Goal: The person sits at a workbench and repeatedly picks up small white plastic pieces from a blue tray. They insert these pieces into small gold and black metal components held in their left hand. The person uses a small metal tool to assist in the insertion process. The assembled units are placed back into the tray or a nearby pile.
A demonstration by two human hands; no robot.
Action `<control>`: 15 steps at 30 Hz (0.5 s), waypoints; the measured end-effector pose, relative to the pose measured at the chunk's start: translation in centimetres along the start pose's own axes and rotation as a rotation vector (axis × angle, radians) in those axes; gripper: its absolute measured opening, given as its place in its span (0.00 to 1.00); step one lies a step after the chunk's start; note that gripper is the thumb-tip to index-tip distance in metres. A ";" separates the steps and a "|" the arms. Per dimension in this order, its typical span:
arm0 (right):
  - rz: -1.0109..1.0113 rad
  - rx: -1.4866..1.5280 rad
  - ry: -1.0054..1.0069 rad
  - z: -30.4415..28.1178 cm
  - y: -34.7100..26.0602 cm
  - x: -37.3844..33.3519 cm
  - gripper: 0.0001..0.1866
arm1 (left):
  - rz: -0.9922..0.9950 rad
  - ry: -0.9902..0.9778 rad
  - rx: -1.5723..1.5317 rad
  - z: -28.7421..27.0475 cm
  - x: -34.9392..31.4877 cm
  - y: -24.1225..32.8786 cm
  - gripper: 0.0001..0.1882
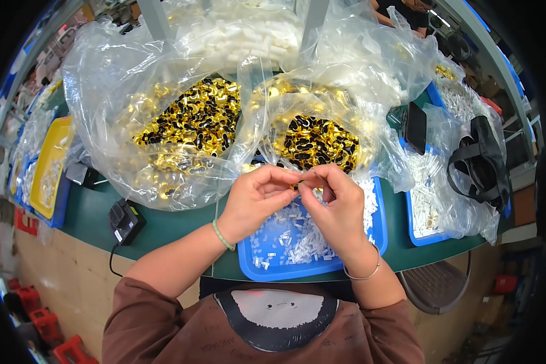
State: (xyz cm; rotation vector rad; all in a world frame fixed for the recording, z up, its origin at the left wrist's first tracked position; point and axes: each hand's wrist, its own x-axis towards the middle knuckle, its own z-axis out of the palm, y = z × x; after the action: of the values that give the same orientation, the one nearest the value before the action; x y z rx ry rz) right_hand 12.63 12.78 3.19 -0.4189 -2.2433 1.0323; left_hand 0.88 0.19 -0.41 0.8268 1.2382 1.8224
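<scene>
Both hands meet above the far edge of a blue tray (249, 258) that holds many small white plastic pieces (312, 246). Thumb and fingers of my left hand (258, 197) pinch a small dark-and-gold part (296, 186), mostly hidden by the fingertips. My right hand (337, 197) pinches at the same spot, its fingertips nearly touching the left ones; what it grips is too small to make out. Just beyond the hands lies an opened clear bag of shiny gold-and-black parts (318, 142). A larger bag of similar gold-and-black parts (197, 118) lies to its left.
A black corded device (126, 221) sits on the green table (170, 221) at left, near a yellow tray (50, 167). To the right are another blue tray (428, 239), a phone (415, 127) and a black bag (480, 161). Bagged white pieces (242, 39) fill the back. A person (406, 15) is at far right.
</scene>
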 end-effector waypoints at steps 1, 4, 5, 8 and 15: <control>-0.001 -0.002 0.001 0.0 0.0 0.0 0.10 | -0.001 0.002 0.000 -0.1 0.0 -0.1 0.13; 0.062 0.065 -0.015 -0.1 -0.3 0.2 0.09 | 0.000 0.006 -0.003 0.0 -0.1 0.1 0.13; 0.109 0.114 -0.040 -0.2 -0.2 0.2 0.08 | 0.001 0.006 -0.005 0.1 -0.1 0.2 0.12; 0.186 0.202 -0.076 -0.5 0.0 0.3 0.07 | 0.004 0.003 0.022 0.3 -0.1 0.5 0.12; 0.113 0.118 -0.072 -0.3 -0.1 0.2 0.06 | 0.005 -0.002 0.045 0.1 -0.1 0.2 0.14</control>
State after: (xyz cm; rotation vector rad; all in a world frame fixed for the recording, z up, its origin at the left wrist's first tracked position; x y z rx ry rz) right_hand 12.66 12.98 3.51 -0.4684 -2.2291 1.2496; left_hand 0.96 0.15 -0.22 0.8563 1.2807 1.8031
